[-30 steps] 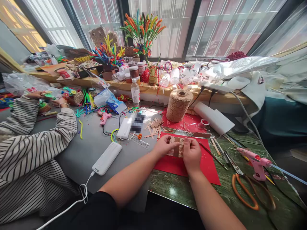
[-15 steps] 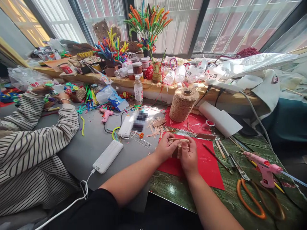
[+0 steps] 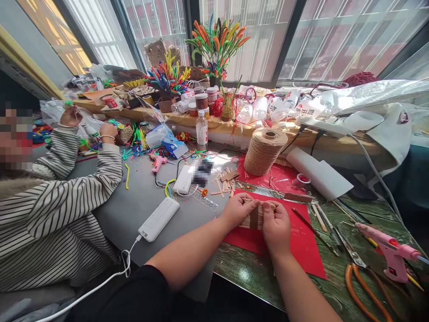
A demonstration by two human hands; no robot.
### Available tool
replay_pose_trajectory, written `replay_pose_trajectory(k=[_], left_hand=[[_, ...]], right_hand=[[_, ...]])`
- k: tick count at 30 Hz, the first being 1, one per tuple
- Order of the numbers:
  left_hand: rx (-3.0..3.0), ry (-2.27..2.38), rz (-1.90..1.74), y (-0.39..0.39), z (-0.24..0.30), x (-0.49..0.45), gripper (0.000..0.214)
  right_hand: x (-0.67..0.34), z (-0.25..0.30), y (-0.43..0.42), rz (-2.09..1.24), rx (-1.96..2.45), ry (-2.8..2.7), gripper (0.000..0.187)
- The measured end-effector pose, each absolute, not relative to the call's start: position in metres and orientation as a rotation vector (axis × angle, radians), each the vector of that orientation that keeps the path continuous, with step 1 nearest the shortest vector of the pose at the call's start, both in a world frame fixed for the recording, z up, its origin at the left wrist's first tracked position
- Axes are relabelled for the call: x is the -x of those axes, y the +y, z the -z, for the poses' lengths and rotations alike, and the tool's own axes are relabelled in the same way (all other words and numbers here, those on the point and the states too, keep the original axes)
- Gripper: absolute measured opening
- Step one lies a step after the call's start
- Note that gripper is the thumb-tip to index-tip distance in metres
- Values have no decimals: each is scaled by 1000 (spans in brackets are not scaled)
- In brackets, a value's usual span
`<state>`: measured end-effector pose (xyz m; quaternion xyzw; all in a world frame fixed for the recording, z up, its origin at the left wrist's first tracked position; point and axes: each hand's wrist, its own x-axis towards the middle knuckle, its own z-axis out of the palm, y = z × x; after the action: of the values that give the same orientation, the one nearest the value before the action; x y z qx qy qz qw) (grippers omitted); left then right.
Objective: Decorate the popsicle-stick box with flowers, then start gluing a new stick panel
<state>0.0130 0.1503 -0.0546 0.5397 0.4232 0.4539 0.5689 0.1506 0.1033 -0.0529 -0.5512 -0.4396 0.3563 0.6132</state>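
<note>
Over a red sheet (image 3: 303, 239), my left hand (image 3: 238, 209) and my right hand (image 3: 276, 223) hold a small tan ridged piece (image 3: 255, 218) between them. It looks like cardboard wound with twine, with a plain brown band down its middle. The thumbs press on its upper edge, and the fingers wrap round its back and sides, hiding parts of it. Behind my hands stands a large spool of twine (image 3: 265, 152). Thin wooden sticks (image 3: 228, 180) lie in a pile just beyond my left hand. A brown pencil-like stick (image 3: 315, 231) rests right of my right hand.
Scissors (image 3: 355, 259) and a pink glue gun (image 3: 389, 250) lie at the right. White power banks (image 3: 159, 219), one with a cable, and another pink glue gun (image 3: 157, 163) lie left. A person in a striped sleeve (image 3: 110, 167) works at far left. A water bottle (image 3: 202, 130) stands behind.
The view has shifted, so the scene sits lower and further right. My hands have tilted the piece, and its brown band now faces me. The person at left has raised a hand.
</note>
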Motion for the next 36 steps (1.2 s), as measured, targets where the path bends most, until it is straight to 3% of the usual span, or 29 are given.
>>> replay_pose_trajectory(k=[9, 19, 36], left_hand=[[-1248, 1020, -1053, 155, 58, -11, 51], [-1124, 939, -919, 162, 51, -5, 47], [-1242, 983, -926, 162, 56, -12, 46]], right_hand=[[-148, 63, 110, -940, 1184, -837, 35], [-178, 42, 117, -1094, 1217, -1087, 35], [-183, 47, 119, -850, 1370, -1399, 42]])
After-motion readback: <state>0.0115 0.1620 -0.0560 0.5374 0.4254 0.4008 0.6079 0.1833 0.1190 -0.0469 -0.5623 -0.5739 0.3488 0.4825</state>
